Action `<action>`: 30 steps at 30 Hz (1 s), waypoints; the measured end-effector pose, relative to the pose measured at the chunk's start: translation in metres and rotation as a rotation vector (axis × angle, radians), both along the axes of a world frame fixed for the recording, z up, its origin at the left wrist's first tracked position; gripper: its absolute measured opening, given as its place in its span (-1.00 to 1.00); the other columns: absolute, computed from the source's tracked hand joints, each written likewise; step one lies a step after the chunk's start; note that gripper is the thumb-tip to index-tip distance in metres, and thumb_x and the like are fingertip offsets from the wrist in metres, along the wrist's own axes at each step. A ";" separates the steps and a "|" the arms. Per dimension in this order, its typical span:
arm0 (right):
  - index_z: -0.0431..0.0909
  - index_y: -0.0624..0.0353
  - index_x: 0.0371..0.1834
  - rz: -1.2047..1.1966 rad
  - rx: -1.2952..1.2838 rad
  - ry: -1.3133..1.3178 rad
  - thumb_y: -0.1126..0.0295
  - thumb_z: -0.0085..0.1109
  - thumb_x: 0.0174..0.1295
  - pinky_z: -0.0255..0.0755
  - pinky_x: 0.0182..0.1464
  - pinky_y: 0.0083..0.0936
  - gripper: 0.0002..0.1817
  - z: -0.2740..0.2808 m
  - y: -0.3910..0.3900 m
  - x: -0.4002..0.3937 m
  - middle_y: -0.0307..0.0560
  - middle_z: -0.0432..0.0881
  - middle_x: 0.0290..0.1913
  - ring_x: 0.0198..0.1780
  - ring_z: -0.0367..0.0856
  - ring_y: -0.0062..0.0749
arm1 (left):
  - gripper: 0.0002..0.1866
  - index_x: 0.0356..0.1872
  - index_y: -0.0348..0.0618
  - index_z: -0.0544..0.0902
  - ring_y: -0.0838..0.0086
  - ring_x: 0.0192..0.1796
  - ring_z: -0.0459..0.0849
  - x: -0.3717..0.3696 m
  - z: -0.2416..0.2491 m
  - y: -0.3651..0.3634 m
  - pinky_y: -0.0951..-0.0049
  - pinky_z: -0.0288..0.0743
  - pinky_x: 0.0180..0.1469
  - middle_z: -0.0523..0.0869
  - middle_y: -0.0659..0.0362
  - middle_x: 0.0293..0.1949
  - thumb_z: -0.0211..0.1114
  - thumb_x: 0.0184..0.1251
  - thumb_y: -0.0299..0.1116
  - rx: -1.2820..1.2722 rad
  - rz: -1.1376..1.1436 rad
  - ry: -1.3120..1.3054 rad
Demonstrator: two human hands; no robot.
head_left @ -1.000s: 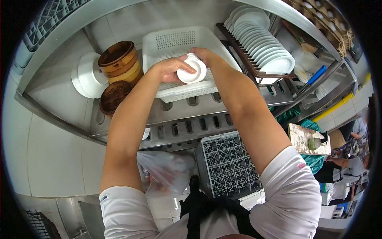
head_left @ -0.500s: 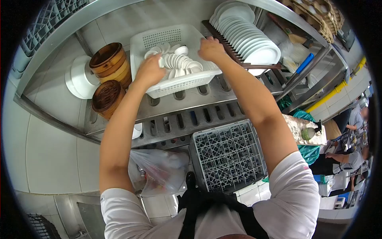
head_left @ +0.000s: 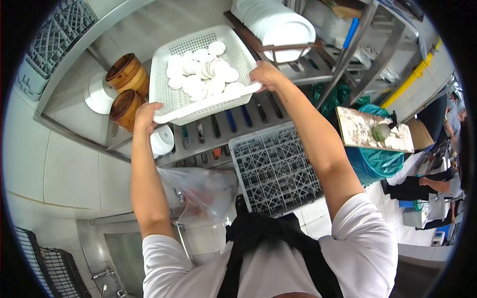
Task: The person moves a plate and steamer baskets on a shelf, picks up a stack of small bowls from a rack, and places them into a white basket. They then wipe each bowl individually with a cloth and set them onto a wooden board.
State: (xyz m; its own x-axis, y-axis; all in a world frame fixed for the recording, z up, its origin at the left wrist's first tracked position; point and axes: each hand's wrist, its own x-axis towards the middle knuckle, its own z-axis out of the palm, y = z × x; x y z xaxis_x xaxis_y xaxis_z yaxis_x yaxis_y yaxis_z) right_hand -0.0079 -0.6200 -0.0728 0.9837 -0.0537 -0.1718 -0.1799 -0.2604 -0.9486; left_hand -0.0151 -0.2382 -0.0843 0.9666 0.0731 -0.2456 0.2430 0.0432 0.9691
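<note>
While both hands grip the basket (head_left: 198, 102) of saucers (head_left: 203, 74), it hangs tilted in front of the steel shelf (head_left: 278, 104), its near rim out past the shelf's edge. Left hand (head_left: 147, 113) is closed on the near left corner, right hand (head_left: 266, 75) on the near right corner, fingers curled over the rim. Just left of the basket sit two bamboo steamers (head_left: 124, 92) with a stack of white lids (head_left: 99, 94) behind them, and a small white bowl (head_left: 161, 140) lies touching the shelf edge under the left wrist. Close on the right a rack of plates (head_left: 273, 22) stands on the shelf, its wooden frame near the right hand. Below, a grey crate (head_left: 273, 169) and a plastic bag (head_left: 203, 191) lie between the shelf and the person's body; a teal bin bag (head_left: 377, 159) with a board (head_left: 372, 131) is off to the right.

Half a second ago the basket sat flat on the shelf with the hands on its sides; now it has been drawn forward and lifted off, and the saucers have slid apart inside.

Room is free toward the body above the crate; steamers and plate rack hem the sides
</note>
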 end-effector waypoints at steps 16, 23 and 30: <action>0.42 0.38 0.17 0.179 0.160 -0.253 0.57 0.02 0.05 0.42 0.19 -0.36 -0.49 -0.055 -0.129 -0.333 0.19 0.65 0.01 0.09 0.62 -0.16 | -0.38 0.19 -0.50 0.43 0.21 -0.06 0.72 -0.381 -0.028 -0.135 0.29 0.61 0.06 0.68 -0.11 -0.01 0.05 -0.07 -0.65 0.045 0.101 -0.031; 0.39 0.33 0.24 0.042 0.153 -0.001 0.59 -0.01 -0.01 0.39 0.19 -0.34 -0.39 -0.167 -0.169 -0.388 0.21 0.62 0.04 0.12 0.59 -0.10 | -0.40 0.18 -0.37 0.48 0.34 0.02 0.67 -0.410 -0.154 -0.167 0.40 0.49 0.15 0.68 0.03 0.02 0.08 -0.05 -0.67 -0.057 -0.024 0.070; 0.31 0.35 0.35 -0.020 -0.046 -0.101 0.66 0.05 -0.01 0.23 0.38 -0.40 -0.30 -0.322 -0.210 -0.400 0.07 0.55 0.20 0.27 0.46 -0.24 | -0.49 0.13 -0.31 0.50 0.37 0.00 0.65 -0.380 -0.285 -0.204 0.40 0.48 0.13 0.70 0.09 -0.03 0.15 0.04 -0.68 0.063 -0.108 0.027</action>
State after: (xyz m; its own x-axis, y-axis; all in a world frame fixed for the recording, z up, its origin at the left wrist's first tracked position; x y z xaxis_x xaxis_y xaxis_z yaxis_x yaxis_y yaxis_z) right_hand -0.4074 -0.8300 -0.3951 0.9945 -0.0788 -0.0684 -0.0892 -0.3014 -0.9493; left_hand -0.3950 -0.4418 -0.3691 0.9626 -0.0150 -0.2704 0.2695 -0.0450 0.9620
